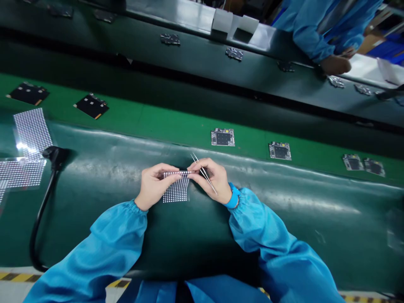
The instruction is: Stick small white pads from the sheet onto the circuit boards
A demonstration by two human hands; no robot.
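The dotted film sheet (176, 187) sits on my feed at the middle of the dark green mat (284, 219), its rows of small white dots lifted slightly at the top edge. The left hand (154, 185) is nearly closed, with thumb and fingers pinching that edge from the left. The right hand (210, 179) is curled closed around slim steel tweezers (204, 173) and comes in from the other side, its fingertips (191, 167) meeting the left hand's at the sheet's top edge. I can't tell whether the tweezers' points have hold of the film; their upper end splays just past the fingers, and the lower end runs down toward the right wrist. A blue wrist strap (232, 197) circles that wrist, and blue sleeves (116, 235) cover both arms.

Left of the hands on the mat lie more dotted sheets (31, 132), with a black cable (44, 219) curving down beside them. Beyond the mat runs a green belt (158, 122) carrying circuit boards (222, 137) and black-backed boards (91, 106). Past that belt, a co-worker's hand (335, 65) in a blue sleeve (309, 29) rests at the far bench, near more boards (336, 81).
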